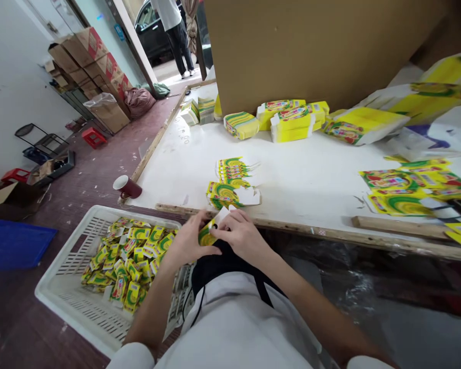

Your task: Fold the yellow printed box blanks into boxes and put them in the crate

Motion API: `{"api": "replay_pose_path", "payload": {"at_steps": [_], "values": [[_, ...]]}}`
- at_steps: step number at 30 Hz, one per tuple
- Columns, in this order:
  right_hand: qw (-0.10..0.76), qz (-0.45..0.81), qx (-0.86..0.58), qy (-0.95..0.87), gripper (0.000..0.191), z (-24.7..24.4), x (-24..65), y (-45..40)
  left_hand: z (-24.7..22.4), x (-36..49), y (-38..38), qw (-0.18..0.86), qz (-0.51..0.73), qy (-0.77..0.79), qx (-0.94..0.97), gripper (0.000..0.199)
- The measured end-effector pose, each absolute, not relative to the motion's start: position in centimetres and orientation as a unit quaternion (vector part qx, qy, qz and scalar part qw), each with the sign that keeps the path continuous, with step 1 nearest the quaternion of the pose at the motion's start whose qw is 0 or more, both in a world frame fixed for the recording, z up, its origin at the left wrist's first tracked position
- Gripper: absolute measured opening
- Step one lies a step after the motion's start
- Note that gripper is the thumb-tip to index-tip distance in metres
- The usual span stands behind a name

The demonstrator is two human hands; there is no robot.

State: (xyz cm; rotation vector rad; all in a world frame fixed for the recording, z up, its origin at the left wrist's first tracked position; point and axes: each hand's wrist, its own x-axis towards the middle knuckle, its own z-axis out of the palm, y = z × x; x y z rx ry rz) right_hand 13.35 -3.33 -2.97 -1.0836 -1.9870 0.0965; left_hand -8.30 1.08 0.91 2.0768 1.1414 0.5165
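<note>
I'd steady the small yellow carton point(205, 236), lower centre of the frame, and work its white flap point(221, 215) gently so nothing creases. Left hand point(187, 239) is at its left side, thumb spread, can't tell how tight the fingers are; right hand point(243, 233) pinches the flap end. Wooden table edge point(292, 227) is just beyond.

The view is taken from the person's head, faced forward and down. The shirt point(226, 323) is seen closest, at six o'clock, the left hand point(185, 242) and right hand point(241, 234) just beyond; the basket point(51, 287) is caught at eight, the car point(150, 36) far off at eleven.
</note>
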Motion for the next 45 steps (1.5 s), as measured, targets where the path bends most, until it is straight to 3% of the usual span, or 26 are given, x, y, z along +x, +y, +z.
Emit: {"api": "replay_pose_path", "payload": {"at_steps": [2, 5, 9, 11, 16, 20, 23, 26, 29, 33, 36, 40, 45], "values": [[0.502, 0.085, -0.446, -0.736, 0.039, -3.1, 12.9, -3.4, 0.2, -7.0, 0.4, 0.347, 0.167, 0.456, 0.802, 0.066], [0.612, 0.255, -0.491, -0.565, 0.072, -4.1, 12.1, -3.2, -1.1, -5.4, -0.7, 0.325, 0.205, 0.470, 0.795, 0.063], [0.559, 0.629, -0.378, -0.387, 0.065, -5.7, 10.9, -2.5, -2.8, -4.2, -1.5, 0.289, 0.248, 0.402, 0.833, 0.071], [0.522, 0.694, -0.337, -0.364, 0.064, -6.5, 10.5, -2.3, -3.3, -4.1, -1.6, 0.258, 0.271, 0.383, 0.845, 0.070], [0.551, 0.595, -0.389, -0.437, 0.083, -7.0, 10.5, -2.9, -3.9, -4.7, -0.8, 0.292, 0.237, 0.414, 0.829, 0.045], [0.511, 0.457, -0.386, -0.617, 0.052, -6.6, 10.6, -3.8, -4.4, -4.8, -0.4, 0.298, 0.258, 0.408, 0.823, 0.053], [0.522, 0.360, -0.442, -0.634, 0.039, -6.7, 11.0, -3.5, -4.6, -4.8, -0.6, 0.253, 0.288, 0.458, 0.802, 0.065], [0.507, 0.312, -0.474, -0.648, 0.033, -6.7, 12.0, -3.2, -3.7, -5.4, -0.8, 0.237, 0.255, 0.482, 0.804, 0.053], [0.413, 0.311, -0.462, -0.721, 0.028, -5.5, 13.1, -3.3, -2.4, -6.3, -0.8, 0.268, 0.230, 0.494, 0.795, 0.049], [0.305, 0.351, -0.419, -0.780, 0.019, -3.4, 14.0, -3.6, -1.7, -6.4, -0.9, 0.382, 0.161, 0.453, 0.789, 0.070], [0.335, 0.340, -0.421, -0.771, 0.021, -3.4, 13.7, -3.8, -2.5, -5.9, -1.2, 0.367, 0.164, 0.446, 0.799, 0.079], [0.396, 0.310, -0.446, -0.740, 0.024, -4.4, 13.5, -4.3, -3.3, -6.1, -1.2, 0.359, 0.171, 0.495, 0.773, 0.057], [0.355, 0.345, -0.414, -0.764, 0.027, -3.8, 14.7, -4.1, -2.0, -6.1, -0.4, 0.311, 0.141, 0.466, 0.816, 0.059]]}}
